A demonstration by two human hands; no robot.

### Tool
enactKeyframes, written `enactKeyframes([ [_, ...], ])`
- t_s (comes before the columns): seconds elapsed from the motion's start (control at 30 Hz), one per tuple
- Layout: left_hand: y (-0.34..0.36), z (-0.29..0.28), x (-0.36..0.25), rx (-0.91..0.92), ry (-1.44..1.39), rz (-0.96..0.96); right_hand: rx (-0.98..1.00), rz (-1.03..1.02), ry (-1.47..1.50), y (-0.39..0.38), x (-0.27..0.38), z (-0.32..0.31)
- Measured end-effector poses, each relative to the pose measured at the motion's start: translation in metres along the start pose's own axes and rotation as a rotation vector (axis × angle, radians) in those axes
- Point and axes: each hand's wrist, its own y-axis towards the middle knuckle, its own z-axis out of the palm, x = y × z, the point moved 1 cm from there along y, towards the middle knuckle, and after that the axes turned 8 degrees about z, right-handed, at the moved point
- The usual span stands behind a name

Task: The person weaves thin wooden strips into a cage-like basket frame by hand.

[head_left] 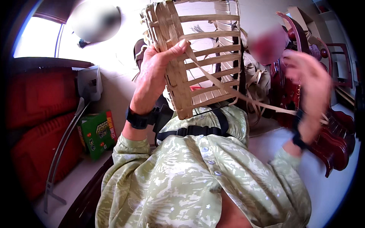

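Observation:
A tan basket (175, 89), woven from flat strips with open slats along its side, stands tilted over my lap. My left hand (152, 72) grips its solid woven band, fingers behind and thumb across the front. From beside that thumb a long narrow strip (224, 86) runs down to the right, across the slats, and passes my right wrist. Raised off to the right, my right hand (308, 70) is smeared by motion. Whether its fingers hold anything is unclear.
Loose strips (255, 78) hang in a bundle just right of the basket. Dark red carved wooden furniture (323, 140) stands close to my right arm. Leftward are red cases (42, 98), a green box (99, 135) and a stand with curved metal legs (62, 152).

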Motion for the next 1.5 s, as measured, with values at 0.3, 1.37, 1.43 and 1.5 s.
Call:
enactKeyframes([
  [0.3,-0.006,-0.004,-0.001,0.0,-0.082,-0.039,0.515,0.296,0.55,0.001,0.024,0.128],
  [1.37,-0.014,-0.007,-0.004,0.207,0.182,0.001,0.179,-0.287,-0.183,0.006,0.021,0.138],
  [1.43,-0.011,-0.005,0.0,0.164,0.16,0.022,0.331,-0.248,-0.149,0.012,0.019,0.132],
  [1.5,-0.009,-0.004,0.002,0.152,0.161,0.037,0.34,-0.263,-0.114,0.012,0.019,0.129],
])
